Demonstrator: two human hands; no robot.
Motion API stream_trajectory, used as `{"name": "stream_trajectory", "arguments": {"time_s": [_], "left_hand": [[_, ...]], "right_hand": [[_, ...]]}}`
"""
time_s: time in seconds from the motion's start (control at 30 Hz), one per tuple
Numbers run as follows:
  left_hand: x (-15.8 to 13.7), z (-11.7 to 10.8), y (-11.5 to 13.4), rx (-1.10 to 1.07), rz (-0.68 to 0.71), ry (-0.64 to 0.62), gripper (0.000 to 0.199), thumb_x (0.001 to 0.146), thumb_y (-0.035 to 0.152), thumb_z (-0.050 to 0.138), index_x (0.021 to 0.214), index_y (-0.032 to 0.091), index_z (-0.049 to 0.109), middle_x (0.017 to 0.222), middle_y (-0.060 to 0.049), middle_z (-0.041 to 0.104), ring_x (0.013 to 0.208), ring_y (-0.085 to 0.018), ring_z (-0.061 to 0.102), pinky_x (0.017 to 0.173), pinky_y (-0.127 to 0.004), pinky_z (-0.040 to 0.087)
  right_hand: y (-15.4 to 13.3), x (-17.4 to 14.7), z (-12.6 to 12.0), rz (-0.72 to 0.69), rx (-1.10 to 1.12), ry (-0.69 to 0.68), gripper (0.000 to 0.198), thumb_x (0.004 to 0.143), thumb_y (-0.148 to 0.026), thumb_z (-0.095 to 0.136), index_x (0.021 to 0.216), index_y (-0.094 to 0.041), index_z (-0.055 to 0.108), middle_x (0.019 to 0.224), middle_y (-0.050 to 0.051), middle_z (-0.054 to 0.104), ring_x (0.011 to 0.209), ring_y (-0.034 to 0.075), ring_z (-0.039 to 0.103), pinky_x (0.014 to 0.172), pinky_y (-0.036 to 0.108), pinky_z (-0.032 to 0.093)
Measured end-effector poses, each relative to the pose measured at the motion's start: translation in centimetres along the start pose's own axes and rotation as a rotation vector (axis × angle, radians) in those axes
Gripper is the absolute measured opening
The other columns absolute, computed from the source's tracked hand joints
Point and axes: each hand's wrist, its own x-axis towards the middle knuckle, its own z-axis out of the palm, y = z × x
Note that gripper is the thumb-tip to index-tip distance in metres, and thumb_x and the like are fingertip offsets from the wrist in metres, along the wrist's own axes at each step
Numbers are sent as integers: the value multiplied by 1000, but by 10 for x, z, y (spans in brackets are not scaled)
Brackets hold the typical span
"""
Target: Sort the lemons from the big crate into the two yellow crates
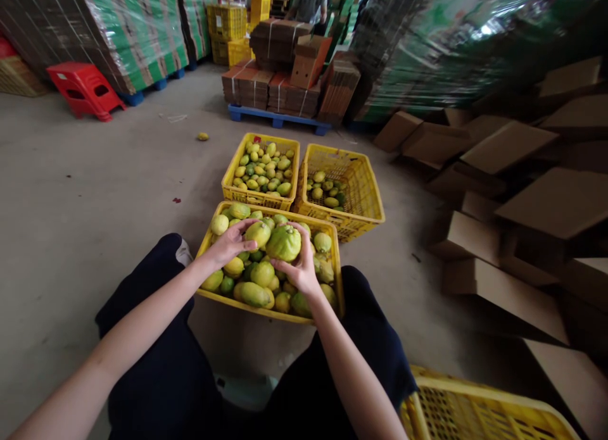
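Above a yellow plastic crate (pixel 266 313) of heaped fruit (pixel 262 274), the left hand (pixel 230 245) has fingers curled around an oval fruit (pixel 258 232); the right hand (pixel 303 270) grips a knobbly, rounder fruit (pixel 284 243).

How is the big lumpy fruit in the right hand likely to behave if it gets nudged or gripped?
The lumpy fruit would probably roll, though unevenly, being rounded but ridged. Its bumpy skin likely gives the right hand decent grip. It looks fairly firm, with no visible denting where it is held.
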Motion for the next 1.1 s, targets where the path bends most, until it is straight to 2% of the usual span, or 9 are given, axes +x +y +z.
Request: {"name": "stream_trajectory", "arguments": {"time_s": [0.17,0.27,0.4,0.5,0.6,0.7,0.9,1.0,1.1], "left_hand": [[2,-5,-8,14,-33,0,63,60,30,102,115,24,74,113,-2,74,103,-19,69,92,-26,56],[4,-8,-13,36,-56,2,66,63,35,100,121,25,71,121,-4,74,114,-23,69,96,-30,55],[6,-7,-13,34,-59,31,63,63,34,100,119,24,72,118,-4,76,117,-27,70,99,-34,55],[7,-6,-15,20,-84,76,63,67,37,98,121,21,70,115,-7,77,110,-26,72,92,-33,58],[11,-5,-21,37,-148,127,48,77,42,91,113,19,70,109,-9,77,99,-25,75,75,-27,57],[18,-4,-29,24,-208,184,33,85,44,83,102,18,72,105,-10,78,96,-24,75,62,-23,52],[28,0,-37,-31,-232,318,17,97,33,68,98,17,72,97,-7,79,108,-25,72,76,-26,55],[26,4,-36,17,-262,377,13,99,29,66,93,19,70,96,-5,78,107,-23,71,76,-24,53],[22,10,-34,33,-339,337,18,104,32,60,100,19,71,98,-6,78,102,-24,72,78,-28,54]], "right_hand": [[10,4,-5,-34,-90,-29,74,57,-25,94,124,-34,64,132,5,67,130,38,60,123,61,43],[13,5,-7,-55,-130,-42,73,61,-27,93,127,-34,62,134,5,66,132,37,59,124,61,42],[16,5,-5,-52,-146,-12,71,61,-31,94,125,-33,63,133,5,66,132,36,60,124,59,42],[22,5,0,37,-85,94,67,63,-39,95,121,-29,63,126,5,70,122,31,65,114,53,51],[29,6,6,199,71,230,62,63,-47,93,112,-28,60,107,1,72,103,25,70,97,44,61],[31,7,10,304,221,256,53,66,-50,90,104,-31,58,95,-3,71,94,24,72,85,39,63],[25,11,12,405,362,222,47,66,-50,89,101,-28,67,94,1,78,100,29,76,86,41,65],[24,15,10,494,436,239,42,74,-56,83,102,-27,70,90,2,78,103,31,76,84,43,65],[22,18,10,577,510,231,38,84,-58,74,104,-27,70,87,3,78,98,30,76,80,45,66]]}}
